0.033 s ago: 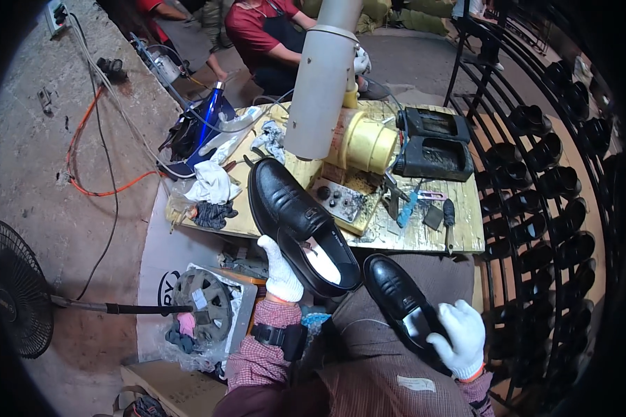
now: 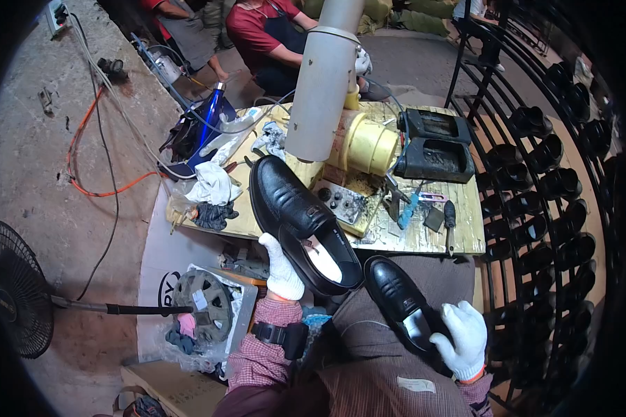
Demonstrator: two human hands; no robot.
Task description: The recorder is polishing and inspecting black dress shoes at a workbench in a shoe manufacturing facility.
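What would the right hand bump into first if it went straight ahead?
Besides the black shoe it appears to hold, probably the near edge of the wooden table, by the screwdriver. The right hand points roughly that way, but depth is unclear; it might pass above.

To me the left-hand shoe (image 2: 289, 198) and the right-hand shoe (image 2: 391, 281) look like glossy black leather. I read matt, knitted cloth on the left glove (image 2: 283, 271) and the right glove (image 2: 464, 340), rough, stained wood on the table (image 2: 466, 226), and a smooth, dull grey pipe (image 2: 320, 97), metal or plastic I cannot tell from this far off. The blue bottle (image 2: 211, 113) shines; the brown lap cloth (image 2: 379, 382) looks matt and ribbed.
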